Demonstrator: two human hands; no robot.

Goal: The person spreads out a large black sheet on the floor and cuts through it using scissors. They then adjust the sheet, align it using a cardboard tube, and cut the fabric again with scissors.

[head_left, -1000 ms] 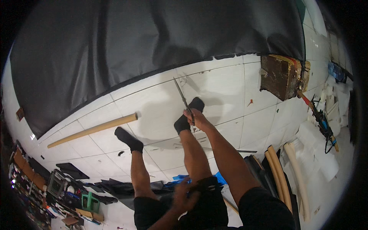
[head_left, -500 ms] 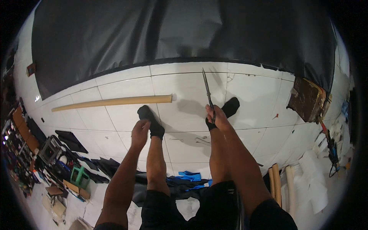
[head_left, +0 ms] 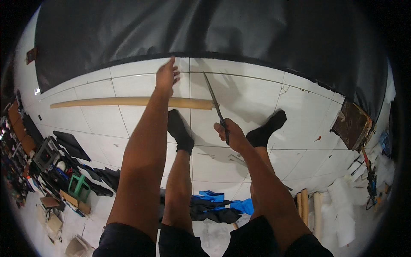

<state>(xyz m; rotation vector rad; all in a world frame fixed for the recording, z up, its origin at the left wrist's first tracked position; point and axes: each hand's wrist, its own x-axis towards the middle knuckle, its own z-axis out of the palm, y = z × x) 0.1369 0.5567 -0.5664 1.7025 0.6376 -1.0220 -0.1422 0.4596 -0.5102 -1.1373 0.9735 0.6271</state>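
A large sheet of shiny black material (head_left: 141,38) spreads over the tiles at the far side. My left hand (head_left: 166,78) is stretched out toward its near edge, fingers apart and holding nothing; whether the fingertip touches the edge I cannot tell. Gripped in my right hand (head_left: 231,132) is a pair of long dark scissors (head_left: 210,91), blades together and pointing away toward the sheet. Under my left forearm, a long tan cardboard tube (head_left: 124,101) lies across the floor, partly hidden by the arm.
A worn brown block (head_left: 352,124) weighs on the sheet's right corner. Behind my feet lie blue and black scraps (head_left: 222,207). To the left are a green stool (head_left: 79,187) and clutter; several more rolls (head_left: 304,207) and white wrapping (head_left: 342,210) stand at the right.
My left hand has reached forward from beside my left foot to near the sheet's edge. The scissors in my right hand have shifted left and tilt further left.
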